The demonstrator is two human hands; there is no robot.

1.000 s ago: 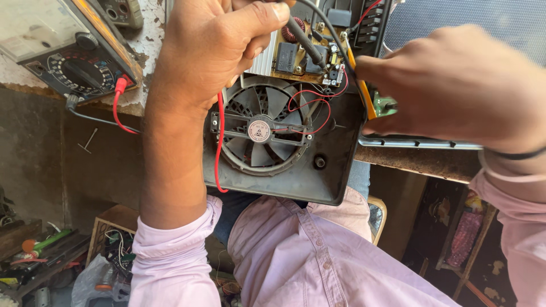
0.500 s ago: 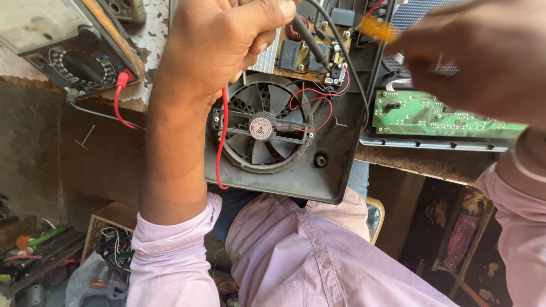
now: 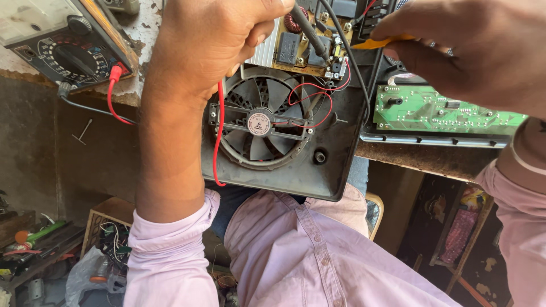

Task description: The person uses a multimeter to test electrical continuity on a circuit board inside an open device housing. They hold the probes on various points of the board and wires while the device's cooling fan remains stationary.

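- Head view, against the frame half a second earlier: the right hand (image 3: 472,51) has steadied from a blur and now sits above the green board (image 3: 443,111), its yellow tool pointing left toward the open case.
- The left hand (image 3: 213,42) has hardly shifted — it is clenched round a black probe (image 3: 310,31), a red lead (image 3: 218,133) trailing down from the fist past the fan (image 3: 259,122).
- The probe's long axis slants down and to the right from the fist; its tip lies on the tan circuit board (image 3: 296,48), just beside the small parts at the board's right edge.
- The right hand's fingers pinch the yellow tool (image 3: 378,41); its tip is near the case's right wall, a little apart from the probe tip.
- The left hand is the nearer one to the tan board.
- A meter (image 3: 62,42) rests at upper left on the bench (image 3: 142,94) — a red plug in its corner.
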